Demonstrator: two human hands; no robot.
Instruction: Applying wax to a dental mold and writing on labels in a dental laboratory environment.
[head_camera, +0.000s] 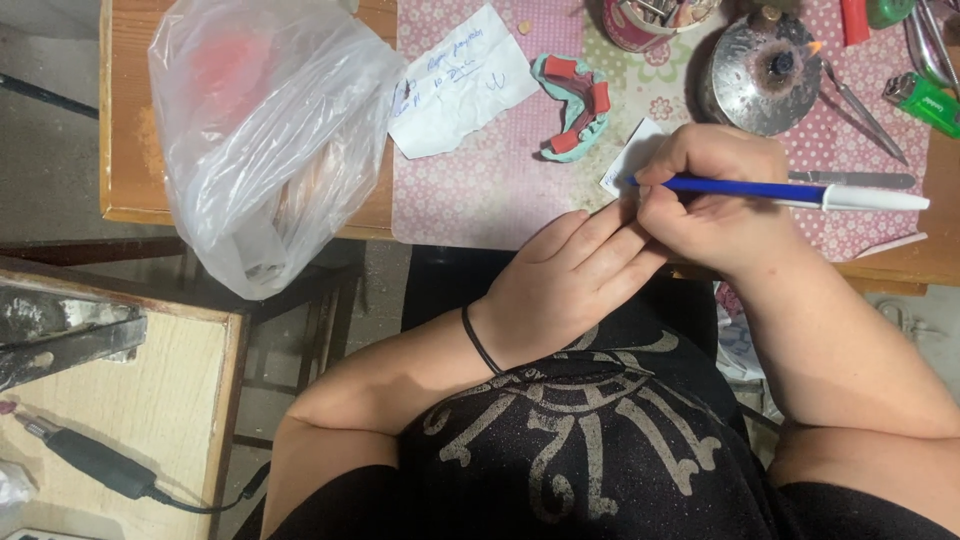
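The right hand (715, 195) grips a blue pen (770, 190), tip on a white card (628, 160); the left hand (565, 280) lies flat, fingers extended, touching the right at the surface's (480, 200) near edge

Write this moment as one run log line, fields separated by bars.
right hand: holds blue ballpoint pen | tip on small white paper slip | left hand: rests beside right hand

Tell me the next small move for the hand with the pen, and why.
Probably lower the pen tip onto the small white paper: the right hand grips it in a writing hold, tip at the paper's edge, while the left hand rests beside it.
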